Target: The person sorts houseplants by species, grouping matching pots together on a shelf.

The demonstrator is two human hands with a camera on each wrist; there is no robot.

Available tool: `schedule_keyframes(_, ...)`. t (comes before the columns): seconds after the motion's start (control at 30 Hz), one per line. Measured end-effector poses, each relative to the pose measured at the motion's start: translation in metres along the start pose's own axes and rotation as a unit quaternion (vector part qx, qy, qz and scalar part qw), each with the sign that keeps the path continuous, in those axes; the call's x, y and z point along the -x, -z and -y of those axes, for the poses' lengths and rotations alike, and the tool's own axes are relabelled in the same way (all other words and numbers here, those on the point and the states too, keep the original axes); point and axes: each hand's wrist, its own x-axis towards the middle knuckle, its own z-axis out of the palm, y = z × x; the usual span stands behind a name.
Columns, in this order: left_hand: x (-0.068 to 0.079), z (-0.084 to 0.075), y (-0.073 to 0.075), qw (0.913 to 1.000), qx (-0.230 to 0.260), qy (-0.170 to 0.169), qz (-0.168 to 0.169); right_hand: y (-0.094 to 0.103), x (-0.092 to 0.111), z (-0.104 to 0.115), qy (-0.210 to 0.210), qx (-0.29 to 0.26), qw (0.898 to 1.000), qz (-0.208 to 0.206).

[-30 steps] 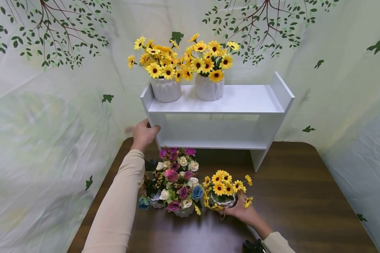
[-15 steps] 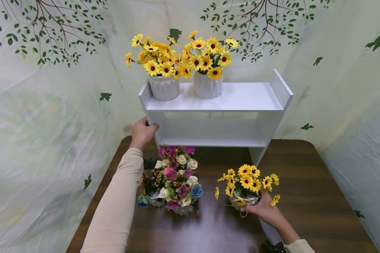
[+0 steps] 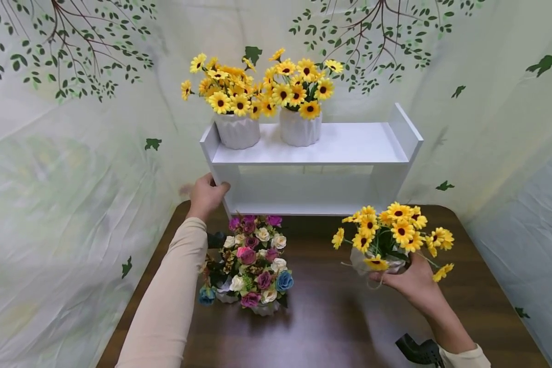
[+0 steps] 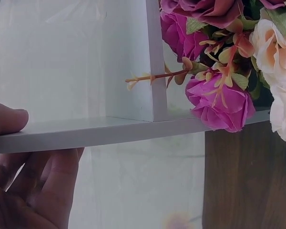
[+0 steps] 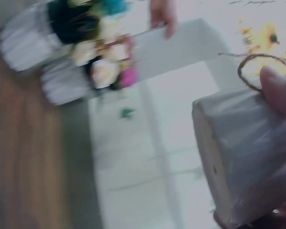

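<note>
My left hand [image 3: 207, 197] grips the left side panel of a white two-tier shelf [image 3: 356, 140]. In the left wrist view the thumb lies on one face of the panel [image 4: 100, 136] and the fingers on the other. My right hand [image 3: 416, 286] holds a whitish flower pot [image 3: 362, 259] of yellow daisy-like flowers [image 3: 402, 232] up above the table, in front of the shelf's right end. The right wrist view shows the pot's [image 5: 257, 143] bottom tilted into sight, with a twine loop [image 5: 250, 71] near the thumb. My other fingers are mostly hidden behind the pot.
Two pots of yellow flowers [image 3: 299, 128] stand on the upper board, left and middle. Pots of purple, cream and blue roses [image 3: 257, 266] stand on the brown table [image 3: 322, 327] below the left arm. A leaf-patterned cloth [image 3: 83, 179] hangs behind.
The right hand has lifted the pot of yellow flowers and carried it right and toward the shelf, away from the roses. The left hand stays on the shelf panel.
</note>
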Motion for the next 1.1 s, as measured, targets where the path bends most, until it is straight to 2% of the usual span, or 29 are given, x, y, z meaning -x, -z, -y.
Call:
schedule_keyframes(0.23,0.001,0.000,-0.002,1.0000,0.004,0.006,0.004,0.033,-0.007,0.033,0.066,0.016,0.997,-0.041)
schedule_keyframes(0.33,0.000,0.001,-0.001,1.0000,0.006,0.006,0.002,0.047,-0.016,0.050,0.105,0.011,0.993,-0.049)
schedule_keyframes(0.43,0.000,0.002,0.001,0.9999,0.007,0.008,-0.001,0.062,-0.030,0.074,0.120,0.011,0.992,-0.048)
schedule_keyframes(0.57,-0.001,0.002,0.001,1.0000,-0.001,0.002,-0.004,0.079,-0.051,0.114,0.100,-0.018,0.994,-0.051)
schedule_keyframes(0.7,-0.002,0.002,-0.001,0.9999,-0.009,-0.011,-0.004,0.085,-0.074,0.150,0.089,-0.050,0.993,-0.055)
schedule_keyframes(0.87,-0.001,0.005,-0.001,0.9999,-0.013,-0.008,-0.002,0.089,-0.100,0.177,0.090,-0.033,0.994,-0.046)
schedule_keyframes(0.97,0.000,0.005,0.000,0.9999,-0.011,-0.005,-0.002,0.090,-0.115,0.187,0.047,-0.018,0.997,-0.054)
schedule_keyframes(1.1,-0.002,0.004,0.000,0.9999,-0.011,-0.010,0.002,0.088,-0.141,0.195,-0.035,0.009,0.998,-0.058)
